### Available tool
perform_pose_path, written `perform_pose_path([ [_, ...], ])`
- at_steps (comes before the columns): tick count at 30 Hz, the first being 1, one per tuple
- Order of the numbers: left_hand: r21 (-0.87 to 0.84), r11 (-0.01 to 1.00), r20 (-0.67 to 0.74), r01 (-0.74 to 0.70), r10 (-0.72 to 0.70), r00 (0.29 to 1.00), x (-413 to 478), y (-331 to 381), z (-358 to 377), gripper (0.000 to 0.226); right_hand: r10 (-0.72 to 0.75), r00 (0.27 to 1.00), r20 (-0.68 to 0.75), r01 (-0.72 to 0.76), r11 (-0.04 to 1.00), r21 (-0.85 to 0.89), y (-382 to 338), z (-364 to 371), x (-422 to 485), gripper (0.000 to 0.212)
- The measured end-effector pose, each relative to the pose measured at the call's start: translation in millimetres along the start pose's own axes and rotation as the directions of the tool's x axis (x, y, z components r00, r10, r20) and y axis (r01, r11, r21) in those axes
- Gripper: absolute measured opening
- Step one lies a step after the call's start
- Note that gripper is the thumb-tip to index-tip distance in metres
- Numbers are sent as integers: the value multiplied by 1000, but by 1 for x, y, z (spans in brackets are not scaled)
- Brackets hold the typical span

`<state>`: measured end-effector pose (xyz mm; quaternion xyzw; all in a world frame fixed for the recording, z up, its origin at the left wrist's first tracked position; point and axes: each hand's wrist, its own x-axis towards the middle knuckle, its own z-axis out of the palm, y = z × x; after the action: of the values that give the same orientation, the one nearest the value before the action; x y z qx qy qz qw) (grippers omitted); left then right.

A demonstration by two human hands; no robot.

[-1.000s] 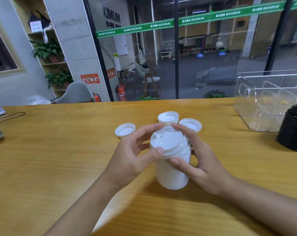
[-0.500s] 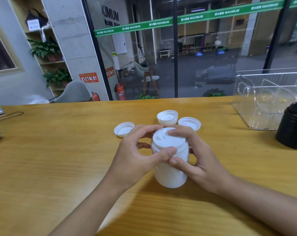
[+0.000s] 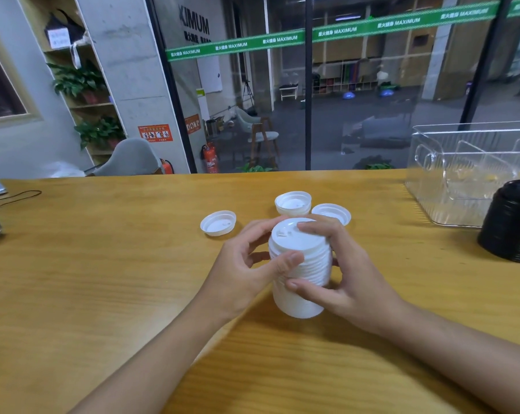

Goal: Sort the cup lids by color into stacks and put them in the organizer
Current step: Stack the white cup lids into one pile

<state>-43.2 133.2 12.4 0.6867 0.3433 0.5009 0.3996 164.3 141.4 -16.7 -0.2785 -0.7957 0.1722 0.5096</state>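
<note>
White plastic, lid nested on lid: tall stack of white cup lids (image 3: 300, 273), upright near the middle of the wooden table (image 3: 103, 264), base on the wood. Clasped from both sides.

Left hand (image 3: 241, 273) on its left flank, thumb (image 3: 290, 261) pressed against the ribbed wall just under the top lid, fingers (image 3: 261, 227) curled round toward the far side. Right hand (image 3: 351, 282) on the right flank, thumb (image 3: 300, 286) laid across the near wall lower down, forefinger (image 3: 315, 227) hooked over the top rim. Both hands closed round the stack.

Just behind the stack, three more lots of white on the table:
- single white lid (image 3: 218, 223) off to the left, apart from the hands
- short pile of white lids (image 3: 293, 203) straight behind
- another white lid (image 3: 333, 212) just beside that pile on its right, partly hidden by the right hand's fingers

Far right, well apart from the hands: stack of black lids (image 3: 512, 222), standing on the table, cut by the frame edge. Behind it, clear plastic organizer (image 3: 449, 174) with upright dividers. Touching the black stack or merely overlapped by it: cannot tell.

At the left edge, dark cable (image 3: 17, 195) trailing across the wood.
</note>
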Motion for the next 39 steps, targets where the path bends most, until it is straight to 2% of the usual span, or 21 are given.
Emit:
perform_pose_path([
  [6,-62,998,33,-1,3,999,8,-8,4,54,20,999,-34,-21,999,-26,3,1,1,66],
  [10,19,1000,38,-23,22,999,8,-20,-4,58,30,999,-30,-31,999,-36,4,2,2,66],
  [12,133,991,-59,-11,19,998,12,-32,-18,61,39,999,-26,-41,998,-44,5,1,2,66],
  [14,419,908,-198,11,80,977,19,-49,-39,51,36,999,-23,-37,998,-43,5,1,2,66],
  [16,677,734,-223,56,132,966,27,-68,-60,47,30,999,-25,-31,999,-42,6,2,2,65],
  [18,774,622,-210,121,71,975,35,-79,-73,50,32,999,-21,-33,999,-44,6,1,2,65],
  [22,796,559,-251,233,-46,967,45,-84,-78,50,34,999,-15,-34,998,-51,6,1,2,66],
  [30,797,571,-272,199,45,961,43,-80,-77,26,46,999,-6,-46,997,-54,8,1,1,67],
  [33,777,601,-300,190,87,950,40,-68,-71,5,51,999,-10,-52,998,-47,8,1,1,66],
  [36,655,735,-341,178,77,937,35,-48,-63,7,37,999,-7,-37,998,-42,7,0,1,62],
  [37,585,792,-352,175,54,935,33,-40,-60,3,30,1000,-9,-30,999,-45,7,-1,1,61],
  [39,402,901,-369,160,-1,929,30,-24,-54,14,28,999,-20,-29,998,-51,6,-1,1,57],
])
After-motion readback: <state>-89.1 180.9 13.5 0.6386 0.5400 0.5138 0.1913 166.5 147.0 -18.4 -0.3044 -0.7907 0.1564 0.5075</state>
